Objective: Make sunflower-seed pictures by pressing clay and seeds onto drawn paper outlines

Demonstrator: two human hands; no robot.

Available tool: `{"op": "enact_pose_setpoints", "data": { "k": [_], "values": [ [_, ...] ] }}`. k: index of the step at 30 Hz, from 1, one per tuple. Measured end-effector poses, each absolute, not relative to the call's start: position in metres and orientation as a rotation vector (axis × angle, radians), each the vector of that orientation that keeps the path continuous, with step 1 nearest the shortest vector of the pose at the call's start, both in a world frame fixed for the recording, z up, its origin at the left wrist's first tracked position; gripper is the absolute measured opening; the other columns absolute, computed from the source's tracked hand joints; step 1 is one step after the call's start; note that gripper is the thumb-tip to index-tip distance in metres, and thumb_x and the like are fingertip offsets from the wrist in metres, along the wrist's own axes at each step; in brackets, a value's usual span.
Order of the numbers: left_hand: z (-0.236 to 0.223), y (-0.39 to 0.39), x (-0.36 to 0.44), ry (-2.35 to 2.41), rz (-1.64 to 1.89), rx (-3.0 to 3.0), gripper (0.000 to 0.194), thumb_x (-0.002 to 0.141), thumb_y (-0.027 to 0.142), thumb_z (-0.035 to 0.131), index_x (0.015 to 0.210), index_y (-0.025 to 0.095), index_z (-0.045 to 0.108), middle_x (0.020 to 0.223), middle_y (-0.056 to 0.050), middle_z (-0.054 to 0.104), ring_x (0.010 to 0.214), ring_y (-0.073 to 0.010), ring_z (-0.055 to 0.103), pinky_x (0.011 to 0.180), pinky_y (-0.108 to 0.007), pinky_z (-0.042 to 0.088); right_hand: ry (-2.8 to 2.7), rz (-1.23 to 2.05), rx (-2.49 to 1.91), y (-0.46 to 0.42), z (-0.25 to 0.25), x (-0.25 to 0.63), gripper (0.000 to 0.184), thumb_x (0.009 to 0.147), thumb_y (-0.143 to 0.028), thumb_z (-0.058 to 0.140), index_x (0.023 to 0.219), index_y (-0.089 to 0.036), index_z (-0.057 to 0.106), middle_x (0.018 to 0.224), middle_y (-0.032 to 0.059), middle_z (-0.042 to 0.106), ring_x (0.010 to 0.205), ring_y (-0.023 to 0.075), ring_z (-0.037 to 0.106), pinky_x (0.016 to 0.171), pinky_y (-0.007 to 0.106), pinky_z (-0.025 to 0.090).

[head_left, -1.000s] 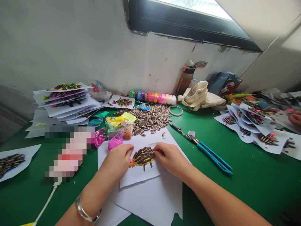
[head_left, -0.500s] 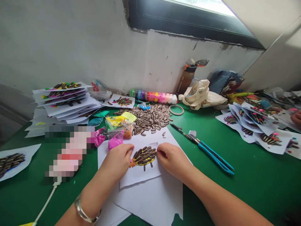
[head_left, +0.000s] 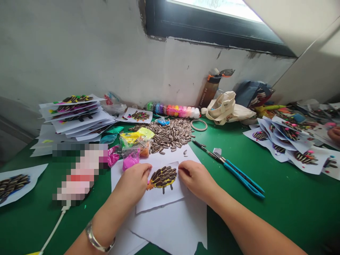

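A white paper sheet (head_left: 148, 205) lies in front of me on larger white sheets (head_left: 175, 226). On it is a hedgehog-like picture (head_left: 163, 177) made of striped sunflower seeds in yellow clay, with an orange clay head and two dark legs. My left hand (head_left: 136, 180) pinches the sheet's left edge beside the head. At the upper right edge, my right hand (head_left: 196, 176) has its fingers curled closed on the paper, just clear of the seeds. The fingertips of both hands are partly hidden.
Behind the sheet lie a sunflower seed pile (head_left: 172, 132) and bagged clay (head_left: 131, 158). A blue utility knife (head_left: 244, 179) and a pen (head_left: 203, 148) are at right. Finished pictures are stacked at left (head_left: 79, 120) and right (head_left: 289, 138). Another person's hand (head_left: 334, 134) shows far right.
My right hand has shifted slightly right, off the picture's seeds. My left hand stays at the left edge. The view has tilted a little.
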State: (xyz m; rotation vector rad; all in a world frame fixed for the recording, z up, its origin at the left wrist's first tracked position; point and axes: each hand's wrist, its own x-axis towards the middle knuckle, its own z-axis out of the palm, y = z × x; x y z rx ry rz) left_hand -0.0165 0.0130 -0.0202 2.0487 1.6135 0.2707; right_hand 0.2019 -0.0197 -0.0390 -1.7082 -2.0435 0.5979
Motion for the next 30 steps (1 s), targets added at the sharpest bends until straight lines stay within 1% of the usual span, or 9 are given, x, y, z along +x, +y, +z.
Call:
{"op": "enact_pose_setpoints", "data": {
  "k": [2, 7, 17, 20, 23, 27, 30],
  "values": [
    [-0.0204, 0.0123, -0.0166, 1.614, 0.279, 2.045, 0.041, 0.087, 0.026, 0.034, 0.103, 0.014, 0.07, 0.107, -0.011, 0.072, 0.101, -0.0261, 0.064, 0.088, -0.036, 0.046, -2.033, 0.605, -1.689, -0.0192, -0.0409, 0.2043, 0.019, 0.088, -0.015, 0.047, 0.081, -0.02, 0.064, 0.078, 0.0012, 0.062, 0.074, 0.0141, 0.056, 0.067, 0.024, 0.037],
    [-0.0204, 0.012, -0.0166, 1.627, 0.273, 2.053, 0.041, 0.087, 0.027, 0.035, 0.103, 0.015, 0.07, 0.106, -0.01, 0.073, 0.1, -0.0259, 0.064, 0.087, -0.035, 0.046, -2.054, 0.585, -1.689, -0.0208, -0.044, 0.203, 0.02, 0.091, -0.019, 0.048, 0.082, -0.021, 0.065, 0.078, 0.0013, 0.06, 0.074, 0.0143, 0.056, 0.068, 0.024, 0.038],
    [-0.0211, 0.0135, -0.0159, 1.628, 0.262, 2.037, 0.039, 0.088, 0.026, 0.036, 0.104, 0.015, 0.069, 0.107, -0.01, 0.072, 0.101, -0.025, 0.064, 0.088, -0.035, 0.045, -2.065, 0.582, -1.666, -0.0208, -0.0436, 0.2033, 0.019, 0.089, -0.018, 0.048, 0.079, -0.021, 0.065, 0.075, 0.0007, 0.059, 0.071, 0.0141, 0.054, 0.065, 0.024, 0.037],
    [-0.0211, 0.0133, -0.0163, 1.62, 0.271, 2.03, 0.038, 0.088, 0.025, 0.036, 0.104, 0.015, 0.07, 0.107, -0.01, 0.072, 0.101, -0.0252, 0.064, 0.088, -0.035, 0.045, -2.043, 0.597, -1.628, -0.02, -0.0435, 0.2065, 0.02, 0.087, -0.015, 0.048, 0.079, -0.021, 0.065, 0.074, 0.0008, 0.06, 0.071, 0.0141, 0.055, 0.065, 0.024, 0.038],
    [-0.0204, 0.0124, -0.0163, 1.609, 0.276, 2.038, 0.037, 0.089, 0.025, 0.036, 0.101, 0.015, 0.07, 0.104, -0.01, 0.072, 0.099, -0.0254, 0.064, 0.085, -0.034, 0.045, -2.017, 0.612, -1.594, -0.0198, -0.0432, 0.2087, 0.021, 0.085, -0.012, 0.048, 0.081, -0.021, 0.066, 0.075, 0.0011, 0.063, 0.073, 0.0144, 0.056, 0.066, 0.024, 0.038],
    [-0.0175, 0.0098, -0.0153, 1.611, 0.284, 2.05, 0.036, 0.088, 0.022, 0.036, 0.098, 0.016, 0.07, 0.098, -0.009, 0.073, 0.094, -0.0241, 0.065, 0.081, -0.033, 0.046, -2.061, 0.605, -1.597, -0.0205, -0.0441, 0.2076, 0.021, 0.086, -0.015, 0.048, 0.078, -0.021, 0.067, 0.073, 0.0012, 0.061, 0.07, 0.0147, 0.056, 0.065, 0.025, 0.038],
    [-0.0148, 0.0079, -0.0147, 1.611, 0.302, 2.041, 0.035, 0.088, 0.02, 0.037, 0.094, 0.016, 0.07, 0.094, -0.009, 0.073, 0.089, -0.0226, 0.065, 0.078, -0.032, 0.046, -2.049, 0.639, -1.567, -0.0201, -0.0441, 0.2087, 0.022, 0.086, -0.016, 0.048, 0.08, -0.021, 0.068, 0.073, 0.0011, 0.063, 0.071, 0.0151, 0.057, 0.066, 0.025, 0.039]
  ]
}}
